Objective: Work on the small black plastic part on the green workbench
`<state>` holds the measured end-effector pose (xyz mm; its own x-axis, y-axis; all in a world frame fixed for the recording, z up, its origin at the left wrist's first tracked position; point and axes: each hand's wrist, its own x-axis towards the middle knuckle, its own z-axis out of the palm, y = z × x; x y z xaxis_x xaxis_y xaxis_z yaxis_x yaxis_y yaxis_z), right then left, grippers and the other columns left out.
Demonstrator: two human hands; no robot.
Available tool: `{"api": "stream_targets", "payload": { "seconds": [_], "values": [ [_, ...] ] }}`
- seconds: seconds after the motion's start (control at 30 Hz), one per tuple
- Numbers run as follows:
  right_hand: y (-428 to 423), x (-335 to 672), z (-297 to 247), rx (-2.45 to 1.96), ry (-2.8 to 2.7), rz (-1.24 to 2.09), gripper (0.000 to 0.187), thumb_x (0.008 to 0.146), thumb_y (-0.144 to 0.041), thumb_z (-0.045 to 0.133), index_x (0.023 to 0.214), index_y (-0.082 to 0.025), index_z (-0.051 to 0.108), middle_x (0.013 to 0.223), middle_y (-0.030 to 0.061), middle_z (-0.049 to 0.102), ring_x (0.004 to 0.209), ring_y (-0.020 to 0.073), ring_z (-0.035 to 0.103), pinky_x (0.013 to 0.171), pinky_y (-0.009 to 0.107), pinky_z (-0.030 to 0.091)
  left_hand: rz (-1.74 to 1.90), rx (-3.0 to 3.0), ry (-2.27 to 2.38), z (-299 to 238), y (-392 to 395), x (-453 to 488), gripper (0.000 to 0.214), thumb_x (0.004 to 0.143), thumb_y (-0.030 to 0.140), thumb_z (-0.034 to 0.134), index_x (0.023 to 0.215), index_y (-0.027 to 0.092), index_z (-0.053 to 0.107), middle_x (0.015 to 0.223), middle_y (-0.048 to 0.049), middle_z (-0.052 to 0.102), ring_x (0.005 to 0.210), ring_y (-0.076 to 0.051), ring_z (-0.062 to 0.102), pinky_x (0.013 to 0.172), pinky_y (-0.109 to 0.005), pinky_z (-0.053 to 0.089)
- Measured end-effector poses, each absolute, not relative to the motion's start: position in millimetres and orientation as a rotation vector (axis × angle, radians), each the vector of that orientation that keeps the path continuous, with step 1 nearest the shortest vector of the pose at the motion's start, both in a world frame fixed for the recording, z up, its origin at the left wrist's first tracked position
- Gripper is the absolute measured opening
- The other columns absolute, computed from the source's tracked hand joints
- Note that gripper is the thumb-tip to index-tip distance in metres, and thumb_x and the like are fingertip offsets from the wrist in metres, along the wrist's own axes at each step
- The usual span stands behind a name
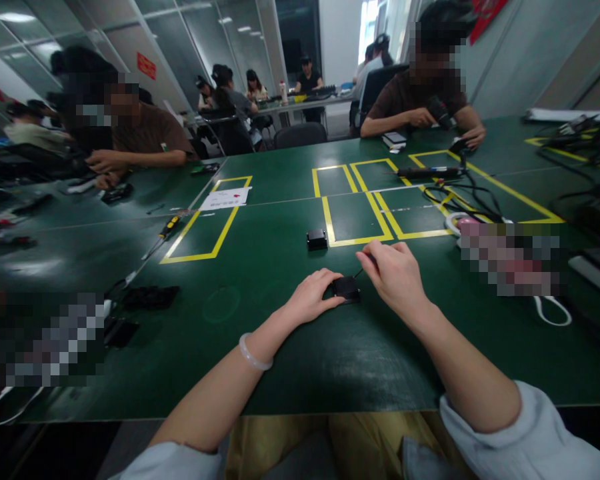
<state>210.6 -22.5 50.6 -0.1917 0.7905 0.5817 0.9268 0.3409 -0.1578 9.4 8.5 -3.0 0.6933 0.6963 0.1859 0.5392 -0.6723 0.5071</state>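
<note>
Black box point(347, 289) lies on the green tabletop point(280, 367), its left side held between the thumb and fingers of the left hand point(311, 293). The right hand point(396, 275) has its fingers pinched on a thin dark tool point(359, 272), slanting down toward the box's far right corner. A second box point(317, 239) stands just beyond, beside yellow tape point(360, 241).

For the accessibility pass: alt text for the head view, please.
A person's left hand holds a small black box-shaped part on a green tabletop; the right hand holds a thin dark tool close to it. Beyond lies another small black block beside a yellow tape rectangle; co-workers sit across.
</note>
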Motion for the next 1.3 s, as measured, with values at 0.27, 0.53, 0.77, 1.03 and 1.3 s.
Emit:
{"api": "stream_targets", "payload": {
  "seconds": [0.27, 0.53, 0.77, 1.03, 1.3],
  "values": [
    [-22.0, 209.8, 51.4, -1.488, -2.027, -0.337, 0.024, 0.096, -0.029, 0.034, 0.088, -0.018, 0.054, 0.075, 0.0027, 0.062, 0.07, 0.0144, 0.055, 0.072, 0.029, 0.029, 0.513, 2.484, 0.957, -2.9, 8.3, 9.2, 0.039, 0.086, 0.041, 0.059, 0.12, 0.022, 0.052, 0.108, -0.0071, 0.056, 0.101, -0.024, 0.054, 0.089, -0.037, 0.044],
    [-21.7, 211.0, 49.7, -1.505, -2.033, -0.344, 0.027, 0.096, -0.034, 0.036, 0.081, -0.019, 0.052, 0.069, 0.0004, 0.06, 0.064, 0.0135, 0.053, 0.072, 0.029, 0.03, 0.53, 2.478, 0.959, -3.8, 8.5, 9.3, 0.039, 0.086, 0.041, 0.06, 0.119, 0.022, 0.053, 0.108, -0.0069, 0.056, 0.1, -0.023, 0.054, 0.088, -0.037, 0.045],
    [-20.4, 210.1, 50.3, -1.51, -2.027, -0.398, 0.018, 0.094, -0.026, 0.036, 0.09, -0.018, 0.052, 0.076, 0.0027, 0.062, 0.071, 0.0159, 0.055, 0.074, 0.03, 0.03, 0.519, 2.474, 0.958, -3.8, 8.6, 9.5, 0.039, 0.086, 0.041, 0.06, 0.12, 0.022, 0.052, 0.108, -0.0069, 0.056, 0.1, -0.023, 0.054, 0.088, -0.036, 0.045],
    [-20.2, 211.2, 49.6, -1.526, -2.041, -0.376, 0.022, 0.095, -0.029, 0.036, 0.086, -0.018, 0.052, 0.073, 0.003, 0.062, 0.068, 0.0154, 0.054, 0.072, 0.03, 0.029, 0.529, 2.479, 0.953, -4.0, 8.6, 9.1, 0.039, 0.086, 0.04, 0.06, 0.12, 0.022, 0.052, 0.109, -0.0067, 0.056, 0.101, -0.023, 0.054, 0.089, -0.036, 0.044],
    [-20.9, 211.3, 51.2, -1.503, -2.038, -0.353, 0.018, 0.094, -0.029, 0.037, 0.088, -0.019, 0.051, 0.074, 0.0028, 0.062, 0.07, 0.0161, 0.055, 0.072, 0.03, 0.03, 0.528, 2.471, 0.969, -4.6, 8.6, 9.2, 0.04, 0.086, 0.043, 0.059, 0.12, 0.022, 0.053, 0.108, -0.0066, 0.056, 0.1, -0.023, 0.054, 0.088, -0.036, 0.045]
  ]
}}
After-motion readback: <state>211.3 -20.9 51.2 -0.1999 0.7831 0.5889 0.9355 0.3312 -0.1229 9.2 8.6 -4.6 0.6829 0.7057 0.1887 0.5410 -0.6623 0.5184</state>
